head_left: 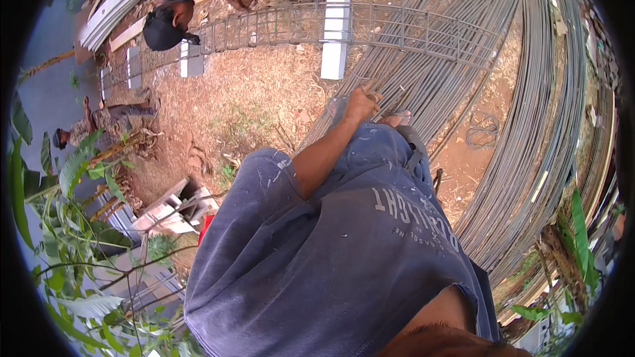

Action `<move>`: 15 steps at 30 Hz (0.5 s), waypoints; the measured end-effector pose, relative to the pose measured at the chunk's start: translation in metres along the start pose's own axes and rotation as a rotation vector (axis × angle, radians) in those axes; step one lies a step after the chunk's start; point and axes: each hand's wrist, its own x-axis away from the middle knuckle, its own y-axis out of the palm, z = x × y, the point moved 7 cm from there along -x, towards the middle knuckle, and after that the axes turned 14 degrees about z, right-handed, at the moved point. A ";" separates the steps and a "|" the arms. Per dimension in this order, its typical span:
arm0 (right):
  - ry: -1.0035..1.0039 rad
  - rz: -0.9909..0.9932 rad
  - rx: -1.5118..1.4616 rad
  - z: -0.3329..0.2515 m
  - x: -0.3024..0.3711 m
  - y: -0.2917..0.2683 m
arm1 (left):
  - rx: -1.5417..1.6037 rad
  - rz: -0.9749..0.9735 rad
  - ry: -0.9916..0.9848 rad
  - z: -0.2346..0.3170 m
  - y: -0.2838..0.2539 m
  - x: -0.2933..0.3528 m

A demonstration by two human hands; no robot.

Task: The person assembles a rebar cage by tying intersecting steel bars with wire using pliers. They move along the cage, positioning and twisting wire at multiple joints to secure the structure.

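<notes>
My left hand (362, 103) is closed in front of my knees, over the near ends of the rebar pile. What it holds, if anything, is too small to make out. My right hand does not show; my body seems to hide it. Beyond my left hand lies a long rebar cage (423, 32) of thin bars and stirrups, running from left to right. A white block (335, 30) stands crosswise under the cage, and its right end rests over the loose steel bars (430, 46).
More white blocks (192, 63) carry the cage to the left, where a co-worker (192, 0) bends over it. Another person (99, 119) is farther left. Long rebar bundles (529, 112) run along the right, beside a coil of wire (483, 130). Leafy plants (66, 225) stand lower left.
</notes>
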 end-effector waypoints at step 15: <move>0.197 -0.265 0.155 -0.142 -0.113 0.009 | 0.929 0.722 -0.301 -0.127 -0.225 0.067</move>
